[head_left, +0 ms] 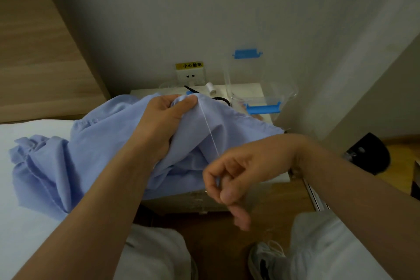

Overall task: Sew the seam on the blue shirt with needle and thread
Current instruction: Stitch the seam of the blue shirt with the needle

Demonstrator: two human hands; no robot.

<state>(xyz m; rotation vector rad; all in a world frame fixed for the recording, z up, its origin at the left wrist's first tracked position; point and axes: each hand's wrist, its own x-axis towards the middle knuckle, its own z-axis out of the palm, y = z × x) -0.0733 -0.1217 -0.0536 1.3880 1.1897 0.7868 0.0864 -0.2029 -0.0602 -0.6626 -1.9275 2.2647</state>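
Subject item: the blue shirt [109, 143] lies crumpled, its left part on the bed [34, 223], its right part draped over the bench [245, 91]. Judged light, soft and limp; it will sag and slide unless bunched firmly close to the seam. At the shirt's upper edge the left hand [168, 111] has its grip clenched on a raised fold, thumb pressing cloth against the fingers; this is judged the correct holding place. Below and right of the shirt, the right hand [236, 175] has its grip pinched on the thread [210, 132], which runs taut and straight from the held fold down to the fingers. The thread is judged thin and liable to snap or pucker the cloth under a hard pull. The needle cannot be made out. A white spool [211, 88] stands on the bench beyond the shirt.
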